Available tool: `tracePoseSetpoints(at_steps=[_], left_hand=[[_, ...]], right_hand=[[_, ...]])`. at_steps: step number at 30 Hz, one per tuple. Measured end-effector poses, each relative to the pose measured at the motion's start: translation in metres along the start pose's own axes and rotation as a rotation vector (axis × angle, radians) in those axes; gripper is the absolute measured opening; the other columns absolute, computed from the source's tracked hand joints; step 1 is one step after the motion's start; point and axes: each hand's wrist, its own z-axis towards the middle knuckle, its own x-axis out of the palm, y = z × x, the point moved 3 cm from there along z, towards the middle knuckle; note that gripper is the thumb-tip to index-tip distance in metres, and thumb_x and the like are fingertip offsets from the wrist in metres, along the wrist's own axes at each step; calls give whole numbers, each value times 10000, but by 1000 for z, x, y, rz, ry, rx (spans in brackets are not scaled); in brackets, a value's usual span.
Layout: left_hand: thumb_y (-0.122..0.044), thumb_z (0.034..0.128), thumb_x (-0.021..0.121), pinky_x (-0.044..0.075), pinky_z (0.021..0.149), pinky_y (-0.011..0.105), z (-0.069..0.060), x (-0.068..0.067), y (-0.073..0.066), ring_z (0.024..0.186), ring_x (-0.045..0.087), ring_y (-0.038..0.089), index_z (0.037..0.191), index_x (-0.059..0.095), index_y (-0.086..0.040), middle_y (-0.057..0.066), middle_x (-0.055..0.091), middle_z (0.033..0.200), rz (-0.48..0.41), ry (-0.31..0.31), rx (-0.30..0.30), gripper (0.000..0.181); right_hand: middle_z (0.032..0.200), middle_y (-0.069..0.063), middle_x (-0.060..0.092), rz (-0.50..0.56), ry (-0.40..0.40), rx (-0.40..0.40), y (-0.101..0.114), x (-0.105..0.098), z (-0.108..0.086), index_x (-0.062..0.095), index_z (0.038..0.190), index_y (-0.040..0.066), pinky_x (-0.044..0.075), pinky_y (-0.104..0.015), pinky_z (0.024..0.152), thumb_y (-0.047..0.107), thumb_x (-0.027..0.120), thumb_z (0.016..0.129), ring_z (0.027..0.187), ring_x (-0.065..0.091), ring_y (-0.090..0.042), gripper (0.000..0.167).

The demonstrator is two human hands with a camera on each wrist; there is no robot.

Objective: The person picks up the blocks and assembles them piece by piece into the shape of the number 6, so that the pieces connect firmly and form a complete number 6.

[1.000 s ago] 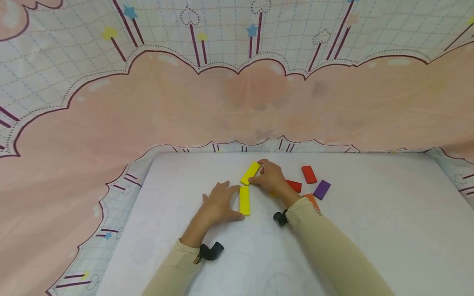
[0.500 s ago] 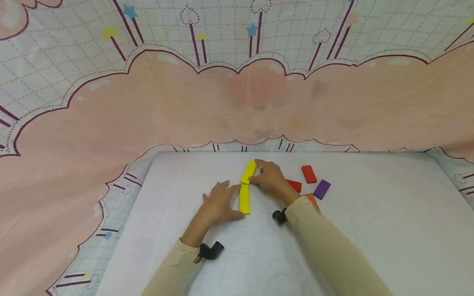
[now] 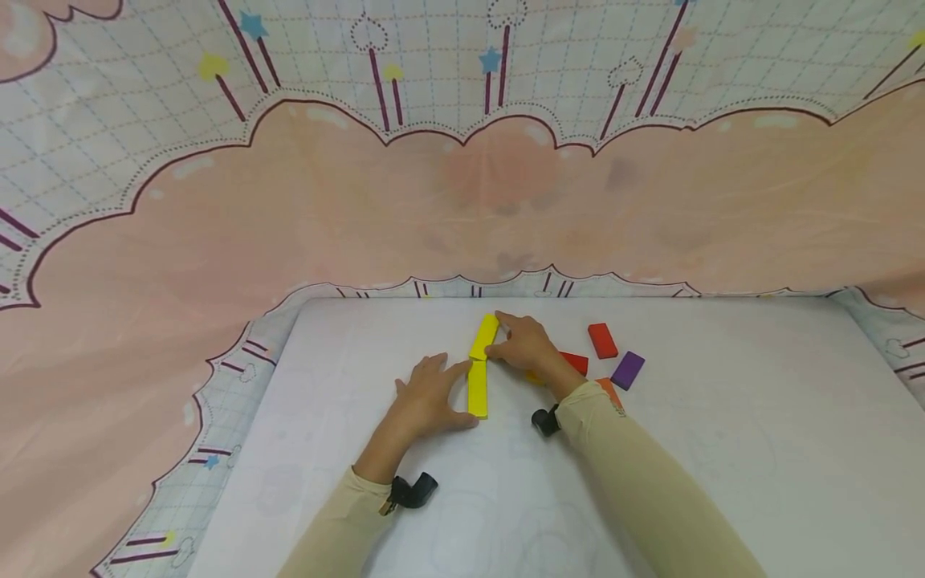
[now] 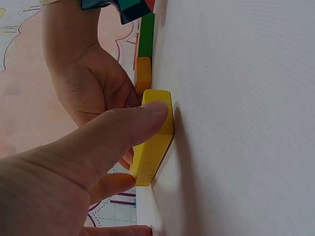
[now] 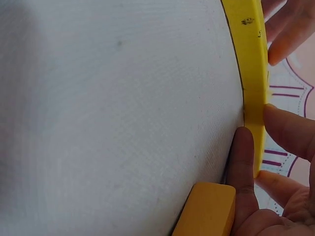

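Two yellow blocks lie end to end on the white table, meeting at a slight angle in the head view. My left hand grips the near yellow block lengthwise, the thumb against its near end and the index finger by its far end. The left wrist view shows that thumb on the end face of the block. With thumb and index finger, my right hand pinches the far yellow block from its right side. An orange-yellow block lies beside the right hand's fingers, mostly hidden by that hand in the head view.
Right of the right hand lie a red block, a purple block, another red block and an orange block partly under the sleeve. A green block shows in the left wrist view. Patterned cloth hangs behind the white table.
The right hand has turned the far yellow block straighter and shifted it slightly left, so its near end now meets the other block. The left hand has stayed in place.
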Motion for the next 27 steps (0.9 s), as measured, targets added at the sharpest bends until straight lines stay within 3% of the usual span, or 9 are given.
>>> tracePoseSetpoints(at_steps=[6,12,15,18,22,27], left_hand=[[-524,777,846,262,1054,842,1,-1,0,1505,320,427,1528,486,-258,166,378,1625,-16,-9,17,874],[-503,955,663,430,1062,693,11,-8,-5,1452,412,412,1503,525,-205,169,426,1593,-7,-107,40,639],[-477,1000,608,397,1116,664,21,-10,-6,1489,364,395,1500,532,-227,150,393,1619,-3,-152,73,564],[-491,1016,571,278,1172,702,31,-8,-3,1556,243,384,1528,491,-291,113,308,1674,0,-148,98,556],[-555,1009,542,84,1176,770,43,-4,2,1601,62,370,1569,398,-378,70,160,1728,-16,-73,98,605],[-638,969,545,-70,1159,775,50,2,9,1604,-35,358,1585,326,-432,61,77,1740,-28,1,93,685]], right_hand=[[1274,-135,609,104,11,39,-5,-7,-6,324,1614,264,545,-430,993,398,748,907,1093,569,-277,835],[1245,-97,634,204,-66,-4,-18,-30,-16,417,1563,224,578,-336,871,409,720,936,958,655,-236,720],[1233,-98,655,147,-118,-71,-27,-42,-23,543,1471,189,576,-363,896,394,695,959,1012,655,-246,572],[1204,-91,668,60,-119,-119,-35,-51,-31,651,1353,165,565,-399,911,388,695,955,1067,610,-265,459],[1245,-112,663,-86,-71,-172,-45,-54,-41,686,1310,148,546,-461,953,413,714,936,1132,591,-304,459],[1344,-132,615,-256,-71,-210,-54,-48,-46,678,1345,170,523,-525,1010,495,750,888,1240,544,-337,565]])
